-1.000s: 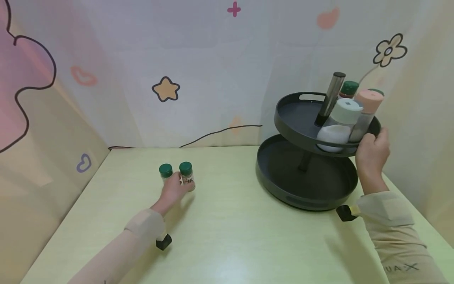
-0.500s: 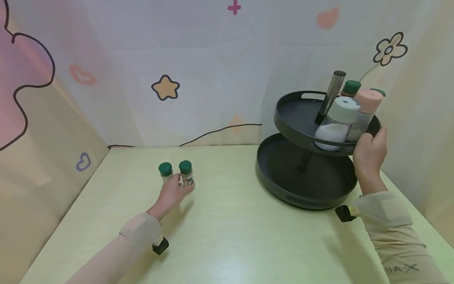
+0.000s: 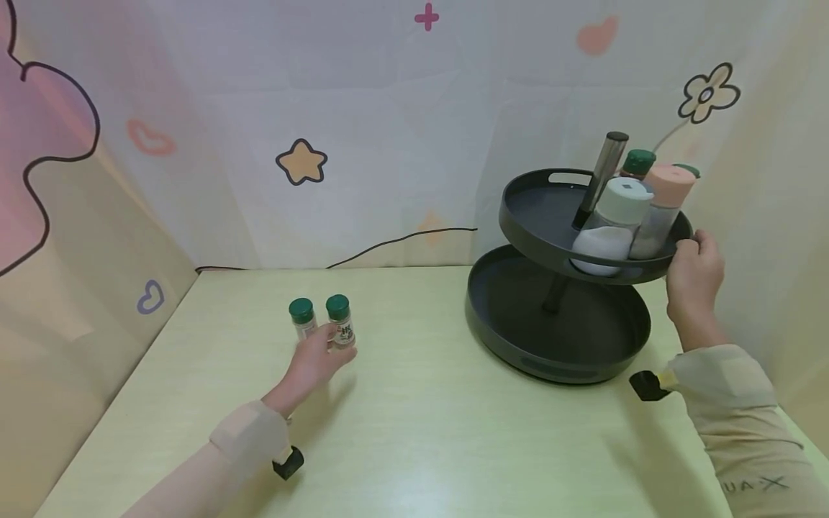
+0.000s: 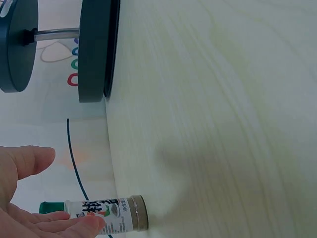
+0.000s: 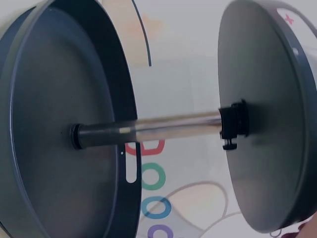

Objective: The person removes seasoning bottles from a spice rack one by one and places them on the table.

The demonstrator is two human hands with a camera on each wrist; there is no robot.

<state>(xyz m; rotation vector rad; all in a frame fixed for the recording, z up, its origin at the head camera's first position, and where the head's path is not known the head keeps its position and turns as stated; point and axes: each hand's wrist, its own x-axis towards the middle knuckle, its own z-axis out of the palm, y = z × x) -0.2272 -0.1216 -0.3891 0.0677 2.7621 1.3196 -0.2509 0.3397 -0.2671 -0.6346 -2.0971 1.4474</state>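
Two small spice jars stand side by side on the table, a left one [image 3: 301, 312] and a right one [image 3: 339, 308], both with green caps. My left hand [image 3: 314, 360] is right at them, its knuckles overlapping the lower part of the left jar. In the left wrist view a labelled spice jar [image 4: 116, 216] lies behind the fingers [image 4: 54, 224], while the thumb [image 4: 34, 161] is spread well apart. My right hand [image 3: 696, 280] has its fingertips at the right rim of the upper tier of a dark two-tier turntable [image 3: 537, 234]; the finger pads are hidden.
On the upper tier stand a dark-based tube [image 3: 602, 176], a white-capped bottle [image 3: 612, 230], a pink-capped bottle [image 3: 667, 187] and green-capped jars [image 3: 637, 162] behind them. The lower tier [image 3: 550, 338] rests on the table [image 3: 421, 432]. A patterned curtain [image 3: 388, 108] hangs behind.
My right hand has shifted right along the upper rim. The bottles on the tier have moved slightly left. My left thumb has dropped away from the right jar.
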